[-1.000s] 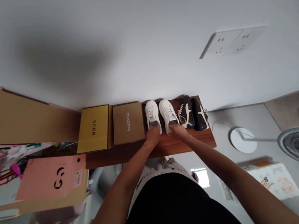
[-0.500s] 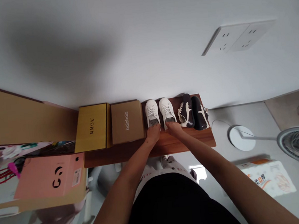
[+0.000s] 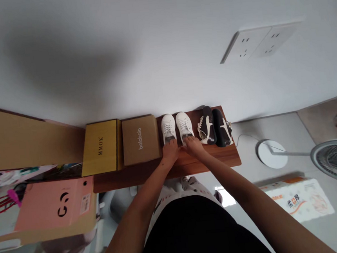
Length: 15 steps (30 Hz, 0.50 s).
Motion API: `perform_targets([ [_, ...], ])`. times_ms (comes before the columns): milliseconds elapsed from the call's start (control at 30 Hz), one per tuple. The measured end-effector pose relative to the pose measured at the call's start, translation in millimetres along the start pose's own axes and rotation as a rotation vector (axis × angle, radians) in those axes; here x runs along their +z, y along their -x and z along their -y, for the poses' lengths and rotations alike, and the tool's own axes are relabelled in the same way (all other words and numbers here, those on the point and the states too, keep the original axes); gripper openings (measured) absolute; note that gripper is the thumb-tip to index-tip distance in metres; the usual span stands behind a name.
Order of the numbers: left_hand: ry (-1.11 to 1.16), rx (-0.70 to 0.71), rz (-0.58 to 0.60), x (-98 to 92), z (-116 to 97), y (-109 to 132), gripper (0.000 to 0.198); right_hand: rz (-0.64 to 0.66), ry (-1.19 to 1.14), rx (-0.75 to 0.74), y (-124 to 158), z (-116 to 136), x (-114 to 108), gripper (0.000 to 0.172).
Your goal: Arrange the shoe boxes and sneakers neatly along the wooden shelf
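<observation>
Two white sneakers stand side by side on a brown wooden shelf (image 3: 218, 159), toes toward the wall. My left hand (image 3: 170, 152) grips the heel of the left white sneaker (image 3: 167, 126). My right hand (image 3: 193, 147) grips the heel of the right white sneaker (image 3: 184, 124). Both hands have their fingers curled over the heels. A pair of dark sneakers with white stripes (image 3: 214, 130) sits just right of them on the same shelf.
A brown "balabala" shoebox (image 3: 140, 139) and a yellow "MMOK" box (image 3: 100, 147) lie left of the sneakers. A pink box (image 3: 55, 203) sits lower left. On the floor at right stand a fan (image 3: 335, 162) with its white base (image 3: 271, 153) and a printed package (image 3: 297, 203). Wall sockets (image 3: 261, 41) are above.
Both hands have pushed the white sneakers farther back toward the wall and closer together. The view has shifted slightly.
</observation>
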State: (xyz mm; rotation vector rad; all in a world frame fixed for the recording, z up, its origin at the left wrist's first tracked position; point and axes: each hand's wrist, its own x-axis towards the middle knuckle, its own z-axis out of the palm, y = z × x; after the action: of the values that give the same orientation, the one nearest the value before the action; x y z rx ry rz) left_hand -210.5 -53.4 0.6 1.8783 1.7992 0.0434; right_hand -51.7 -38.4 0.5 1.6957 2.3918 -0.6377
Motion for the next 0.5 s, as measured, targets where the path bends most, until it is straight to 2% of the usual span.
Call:
perform_targets([
  [67,0.031,0.031,-0.053,-0.4,-10,2,0.026,-0.094,-0.071,-0.003,13,-16,-1,0.033],
  [133,0.078,0.1,-0.058,5.1,-24,3,0.025,-0.215,-0.16,0.018,29,-39,1,0.033],
  [233,0.206,0.24,0.001,25.2,-54,3,0.029,-0.405,-0.287,0.125,54,-85,7,0.03],
  [333,0.354,0.319,0.011,52.3,-85,-4,0.042,-0.574,-0.366,0.326,76,-131,14,0.031],
  [433,0.409,0.255,-0.04,75.4,-110,-18,0.054,-0.648,-0.392,0.511,89,-167,20,0.044],
  [500,0.39,0.157,-0.036,85.0,-120,-28,0.057,-0.608,-0.409,0.574,92,-185,23,0.052],
])
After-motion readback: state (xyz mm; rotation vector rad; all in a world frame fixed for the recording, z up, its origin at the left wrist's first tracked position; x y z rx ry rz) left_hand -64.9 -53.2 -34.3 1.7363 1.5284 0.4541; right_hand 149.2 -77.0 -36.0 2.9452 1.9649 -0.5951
